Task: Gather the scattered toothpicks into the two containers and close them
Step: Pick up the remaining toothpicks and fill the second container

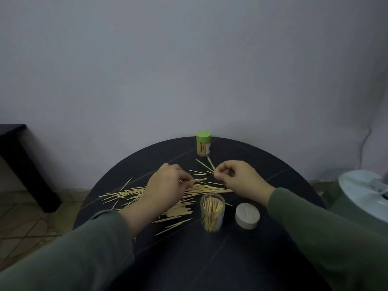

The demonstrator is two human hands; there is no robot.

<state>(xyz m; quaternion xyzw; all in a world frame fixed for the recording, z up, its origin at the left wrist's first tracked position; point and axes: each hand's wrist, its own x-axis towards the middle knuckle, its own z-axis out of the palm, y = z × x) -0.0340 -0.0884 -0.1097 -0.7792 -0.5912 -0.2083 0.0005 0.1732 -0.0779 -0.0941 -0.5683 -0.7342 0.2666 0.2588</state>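
Left hand (165, 185) reaches in from lower left, back of hand up, fingers curled, thumb and forefinger pinching a few toothpicks (198, 180) whose tips poke out to the right. Forearm in a dull green sleeve (84, 248), cuff pushed back from the wrist.

Right hand (239, 177) comes in from lower right, same green sleeve. Fingers curled inward, thumb and fingertips pinching a small bundle of toothpicks (211, 163) that angles up and away toward the far jar. Both hands hover just above the scatter, close together but not touching.

Scattered toothpicks (130, 193): thin pale wooden slivers, pointed ends, lying mostly in a loose fan across the middle of the counter (241, 259), thickest under and between the hands; a few strays toward the near edge and the far side.

Open container (212, 213): clear plastic cylinder, upright, just near of the right hand, partly filled with toothpicks standing on end. Its grey lid (247, 215), a squat round cap with a slit on top, sits just right of it, apart.

Closed container (203, 143): same clear cylinder, green lid on, full, at the far edge.

Counter round, dark, matte with faint pale veins. Plain wall (189, 59) behind.
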